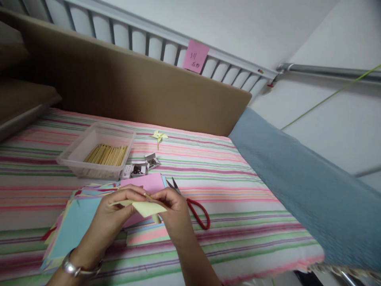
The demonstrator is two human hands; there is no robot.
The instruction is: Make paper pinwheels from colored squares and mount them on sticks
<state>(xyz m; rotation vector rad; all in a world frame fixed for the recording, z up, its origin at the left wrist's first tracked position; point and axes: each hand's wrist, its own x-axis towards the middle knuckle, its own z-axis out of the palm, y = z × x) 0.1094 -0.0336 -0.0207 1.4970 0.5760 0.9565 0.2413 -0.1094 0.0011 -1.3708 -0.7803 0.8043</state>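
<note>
A small folded piece of pale yellow paper [145,207] is held up in the air, just above a pile of coloured paper sheets [74,226] on the striped cloth [232,190]. The paper looks soft and bent, with one pointy corner hanging down.

The left hand [114,216] comes in from the bottom left with a silver watch [73,268] on its wrist. Its fingers are curled and pinch the left side of the yellow paper. The right hand [174,214] comes up from the bottom and its fingers pinch the right side. The two hands almost touch at the top, where a thin wooden stick tip [148,196] peeks out.

The hands hide most of the stick and the middle of the paper. Red-handled scissors [196,212] lie just beside the right hand, partly behind it. The writing on the pink sticky note [195,56] is too small to read. Both arms are cut off at the bottom edge.
</note>
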